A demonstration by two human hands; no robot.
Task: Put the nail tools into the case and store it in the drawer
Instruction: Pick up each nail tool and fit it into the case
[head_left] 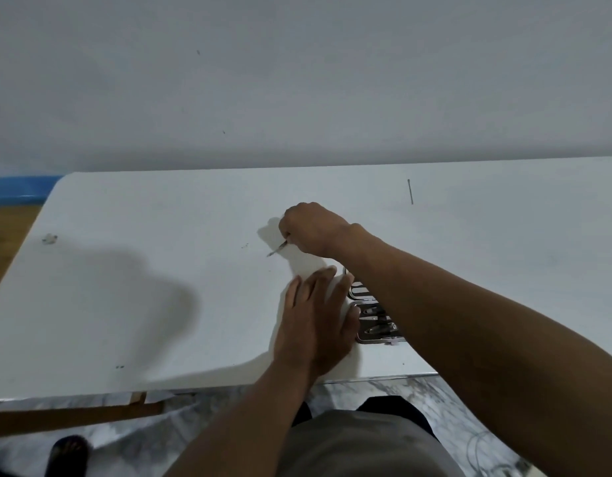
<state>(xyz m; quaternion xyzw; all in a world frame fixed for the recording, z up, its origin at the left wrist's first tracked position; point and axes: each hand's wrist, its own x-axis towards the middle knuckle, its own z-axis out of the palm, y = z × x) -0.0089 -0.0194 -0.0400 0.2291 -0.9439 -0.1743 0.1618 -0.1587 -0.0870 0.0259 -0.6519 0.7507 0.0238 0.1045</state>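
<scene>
Table (504,253), white, meets a grey wall (297,80); right hand (314,232) pinches a thin tool (277,249), left hand (314,315) flat beside case (376,325).

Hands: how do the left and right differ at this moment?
The right hand is curled, pinching a thin metal tool; the left hand has straight fingers and holds nothing. The right hand reaches farther across the table; the left hand sits nearer, beside the open case. Both are bare and over the white table.
</scene>
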